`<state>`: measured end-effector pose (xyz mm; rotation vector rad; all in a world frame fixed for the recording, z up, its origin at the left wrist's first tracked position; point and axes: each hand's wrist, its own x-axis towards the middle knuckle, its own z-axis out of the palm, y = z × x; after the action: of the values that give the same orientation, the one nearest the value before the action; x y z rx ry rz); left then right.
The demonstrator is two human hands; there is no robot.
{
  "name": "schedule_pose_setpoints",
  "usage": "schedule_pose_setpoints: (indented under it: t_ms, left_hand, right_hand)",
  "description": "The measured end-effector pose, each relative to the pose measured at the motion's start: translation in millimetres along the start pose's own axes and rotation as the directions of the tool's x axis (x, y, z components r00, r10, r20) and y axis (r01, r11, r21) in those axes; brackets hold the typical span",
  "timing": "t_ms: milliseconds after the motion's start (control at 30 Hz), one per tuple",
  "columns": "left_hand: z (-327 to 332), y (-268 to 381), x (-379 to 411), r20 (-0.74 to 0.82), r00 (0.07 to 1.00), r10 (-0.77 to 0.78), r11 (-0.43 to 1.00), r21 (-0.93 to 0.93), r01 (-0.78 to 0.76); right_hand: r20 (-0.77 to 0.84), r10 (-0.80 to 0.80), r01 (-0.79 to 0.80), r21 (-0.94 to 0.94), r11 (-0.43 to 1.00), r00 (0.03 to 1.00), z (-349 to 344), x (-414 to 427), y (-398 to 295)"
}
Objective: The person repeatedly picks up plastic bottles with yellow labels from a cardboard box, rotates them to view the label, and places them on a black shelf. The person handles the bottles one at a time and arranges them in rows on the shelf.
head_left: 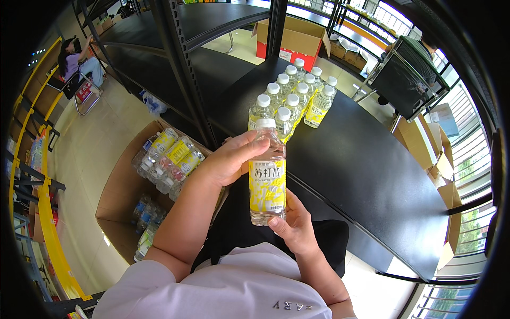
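Both my hands hold one clear plastic bottle of soda water (267, 187) upright in front of my chest. It has a white cap and a yellow-and-white label facing me. My left hand (235, 157) wraps the upper part below the cap, thumb across the shoulder. Low on the right side, my right hand (297, 225) grips the base with its thumb in front. Just beyond, several matching bottles (293, 99) stand in rows on the black shelf (358, 171). One bottle (318, 107) stands at the right side of the group.
A large cardboard box (115, 199) at my left holds bottles, some yellow-labelled (175, 153). A black metal upright (179, 67) rises between shelves. Beyond stands a red open carton (293, 38). One person sits far left (79, 60), another on a chair (414, 75) at right, near opened cartons (418, 139).
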<state>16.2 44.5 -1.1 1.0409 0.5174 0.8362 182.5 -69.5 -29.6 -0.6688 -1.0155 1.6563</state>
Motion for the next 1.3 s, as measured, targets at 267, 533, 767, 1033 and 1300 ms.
schedule_pose_setpoints:
  t_ms: [267,533,767,1033,1300]
  left_hand:
    - [-1.9,-1.8,-0.8,0.005,1.0,-0.017,0.998,0.062,0.017]
    - [-3.3,-6.1,-2.2,-0.014,0.998,-0.055,0.992,0.11,0.057]
    - [-1.4,-12.9,-2.0,-0.021,0.999,-0.024,0.993,0.112,0.026]
    - [1.3,-13.6,-4.3,-0.016,0.999,-0.047,0.989,0.143,0.049]
    - [10.7,-22.5,6.4,0.065,0.998,-0.007,0.971,0.238,-0.009]
  right_hand:
    - [-0.027,-0.007,0.004,-0.099,0.995,1.0,-8.5,-0.7,-2.0]
    - [-0.044,-0.108,0.084,-0.376,0.923,0.993,-26.5,1.1,0.9]
    - [-0.064,-0.254,0.124,-0.743,0.657,0.965,-42.1,2.7,4.4]
    - [0.045,-0.428,0.179,-0.943,0.279,0.903,-48.7,3.9,-1.9]
    - [0.022,-0.474,0.162,-0.953,0.257,0.88,-63.5,9.8,13.7]
